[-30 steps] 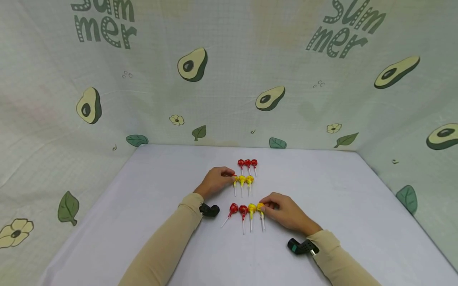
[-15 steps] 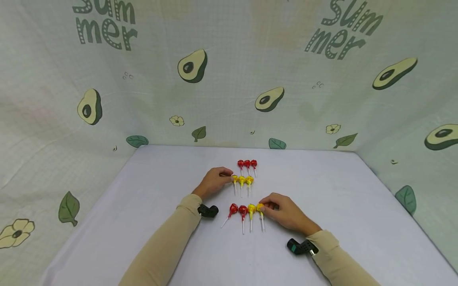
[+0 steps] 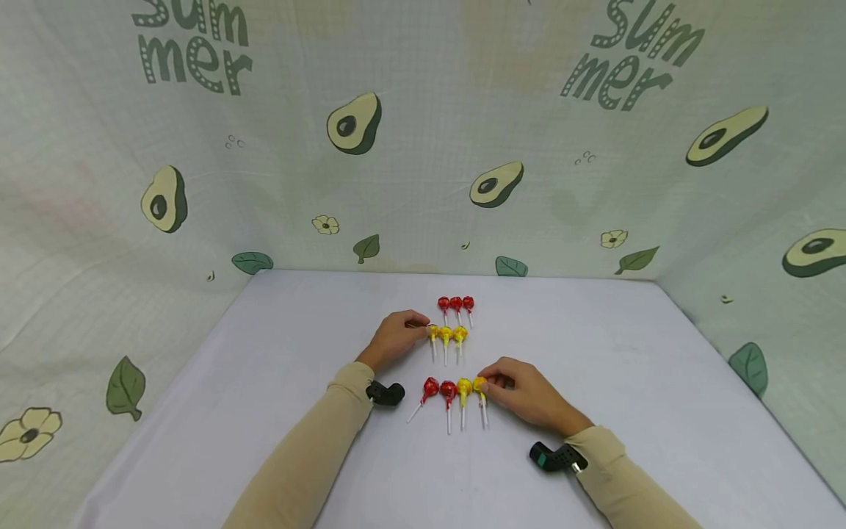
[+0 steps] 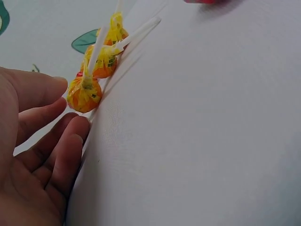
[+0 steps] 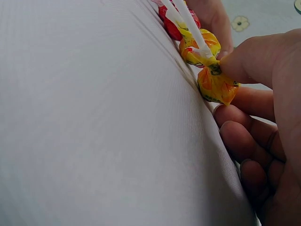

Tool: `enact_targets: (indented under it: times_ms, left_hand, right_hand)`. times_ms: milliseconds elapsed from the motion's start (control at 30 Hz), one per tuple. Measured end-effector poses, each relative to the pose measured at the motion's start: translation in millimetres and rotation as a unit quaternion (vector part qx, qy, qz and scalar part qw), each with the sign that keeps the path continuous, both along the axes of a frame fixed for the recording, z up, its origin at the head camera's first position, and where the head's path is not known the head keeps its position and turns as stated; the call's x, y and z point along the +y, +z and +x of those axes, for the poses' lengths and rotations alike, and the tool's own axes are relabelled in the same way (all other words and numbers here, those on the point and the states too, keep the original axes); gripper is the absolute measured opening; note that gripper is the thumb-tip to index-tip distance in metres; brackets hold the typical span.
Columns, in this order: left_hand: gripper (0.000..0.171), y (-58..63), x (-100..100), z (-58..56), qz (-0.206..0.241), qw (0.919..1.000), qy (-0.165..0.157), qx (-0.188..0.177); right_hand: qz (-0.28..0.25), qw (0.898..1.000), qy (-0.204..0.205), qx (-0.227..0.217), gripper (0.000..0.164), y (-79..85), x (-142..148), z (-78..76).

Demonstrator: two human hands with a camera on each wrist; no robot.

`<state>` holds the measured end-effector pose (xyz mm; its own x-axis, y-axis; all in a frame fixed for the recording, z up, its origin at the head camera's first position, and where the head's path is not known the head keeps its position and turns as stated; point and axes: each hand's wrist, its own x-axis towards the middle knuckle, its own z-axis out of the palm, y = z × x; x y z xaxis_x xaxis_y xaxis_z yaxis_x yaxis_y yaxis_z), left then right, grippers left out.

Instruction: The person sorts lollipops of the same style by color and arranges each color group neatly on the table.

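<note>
Head cam, near row on the white tabletop (image 3: 317,316): the rightmost yellow lollipop (image 3: 479,384), yellow-orange wrapper twisted at the neck, white stick pointing twd me, lies just beside another yellow lollipop (image 3: 464,386), w/ 2 red lollipops (image 3: 448,389) further L. My R hand (image 3: 525,393) pinches it btwn thumb & index, other fingers curled below. My L hand (image 3: 395,338), farther fwd, has fingers loosely bent w/o a grip, tips at the L side of the leftmost yellow lollipop (image 4: 85,96) in the 3-yellow row (can't tell if touching), nearer me than 3 red lollipops (image 3: 456,303).
</note>
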<state>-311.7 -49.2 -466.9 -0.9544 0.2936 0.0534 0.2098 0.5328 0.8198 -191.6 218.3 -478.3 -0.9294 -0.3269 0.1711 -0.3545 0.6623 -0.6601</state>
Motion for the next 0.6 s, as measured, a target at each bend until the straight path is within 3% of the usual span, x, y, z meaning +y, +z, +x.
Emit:
enact_targets:
  times_ms: [433, 600]
  left_hand:
    - [0.017, 1.5, -5.8, 22.6, 0.075, 0.9961, 0.046, -0.013]
    - [0.017, 2.1, -12.7, 35.4, 0.061, 0.9974, 0.029, -0.023]
  right_hand:
    - [-0.001, 1.000, 0.005, 0.003, 0.018, -0.1, -0.7, -0.6]
    - [-0.006, 1.000, 0.024, 0.019, 0.020, -0.9, -0.1, -1.8]
